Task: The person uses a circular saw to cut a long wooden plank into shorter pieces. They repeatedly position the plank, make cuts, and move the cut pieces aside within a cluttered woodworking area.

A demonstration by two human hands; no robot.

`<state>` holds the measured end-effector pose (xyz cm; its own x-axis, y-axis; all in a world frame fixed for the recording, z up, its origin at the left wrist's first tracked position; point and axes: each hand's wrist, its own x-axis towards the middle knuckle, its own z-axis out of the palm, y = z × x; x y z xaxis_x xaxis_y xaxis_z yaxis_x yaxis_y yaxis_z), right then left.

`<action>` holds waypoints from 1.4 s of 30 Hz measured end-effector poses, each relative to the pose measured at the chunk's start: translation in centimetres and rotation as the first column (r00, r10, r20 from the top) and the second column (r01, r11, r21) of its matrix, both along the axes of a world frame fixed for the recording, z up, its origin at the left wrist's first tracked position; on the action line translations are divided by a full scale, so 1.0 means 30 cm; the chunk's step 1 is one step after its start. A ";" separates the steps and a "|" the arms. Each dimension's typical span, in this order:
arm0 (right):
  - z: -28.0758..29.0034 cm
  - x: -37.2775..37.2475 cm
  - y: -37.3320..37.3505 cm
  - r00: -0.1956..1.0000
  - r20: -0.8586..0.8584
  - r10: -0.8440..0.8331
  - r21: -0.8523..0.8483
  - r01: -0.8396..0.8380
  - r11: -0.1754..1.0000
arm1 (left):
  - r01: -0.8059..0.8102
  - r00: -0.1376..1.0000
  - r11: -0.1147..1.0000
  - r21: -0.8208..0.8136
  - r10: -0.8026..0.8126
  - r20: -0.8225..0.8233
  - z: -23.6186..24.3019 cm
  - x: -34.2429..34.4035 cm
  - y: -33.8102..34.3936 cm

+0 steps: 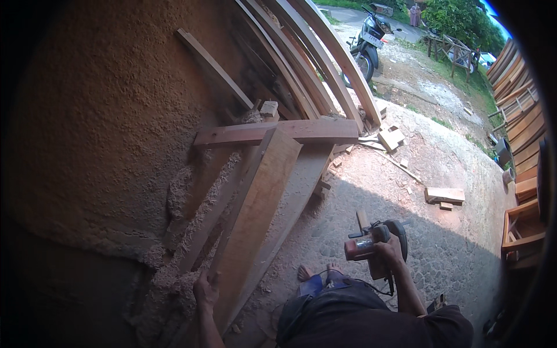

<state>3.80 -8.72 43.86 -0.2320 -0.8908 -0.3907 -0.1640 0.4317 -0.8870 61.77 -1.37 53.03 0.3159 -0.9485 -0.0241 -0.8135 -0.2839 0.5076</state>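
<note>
A thick, pale wooden beam point(255, 209) lies lengthwise in front of me, its far end resting against a crosswise timber point(278, 132). My left hand point(206, 289) is closed around the left edge of the beam near its close end; some of its fingers are hidden. Off to the right, my right hand point(390, 250) grips a red and black electric planer point(371, 249) by its handle. The planer is in the air, apart from the beam. Curly wood shavings point(200, 211) cover the boards and the ground left of the beam.
Long planks point(313, 64) lean against the rough wall point(110, 116) at the far left. Wood offcuts point(444, 196) lie on the concrete floor. Beyond the planks a motorcycle point(366, 43) is parked. Wooden frames and boards point(525, 136) line the right side. My bare feet show below.
</note>
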 end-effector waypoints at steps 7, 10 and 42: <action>-0.021 0.019 0.029 0.992 -0.078 -0.095 0.064 0.100 0.993 | 0.095 0.995 0.919 0.381 -0.085 -0.044 -0.363 0.067 -0.033; -0.013 0.035 0.029 0.989 -0.111 -0.100 0.089 0.110 0.990 | 0.153 0.980 0.916 0.372 -0.092 -0.175 -0.498 0.089 -0.119; -0.368 0.383 -0.187 0.976 0.064 0.208 0.487 -0.213 0.847 | 0.031 0.910 0.998 -0.055 -0.006 0.415 -0.647 -0.037 0.017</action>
<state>15.29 -14.32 32.82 -0.0555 -0.6120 -0.7889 -0.2939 0.7651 -0.5729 60.65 -0.87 33.62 0.2676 -0.9499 0.1614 -0.9591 -0.2465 0.1395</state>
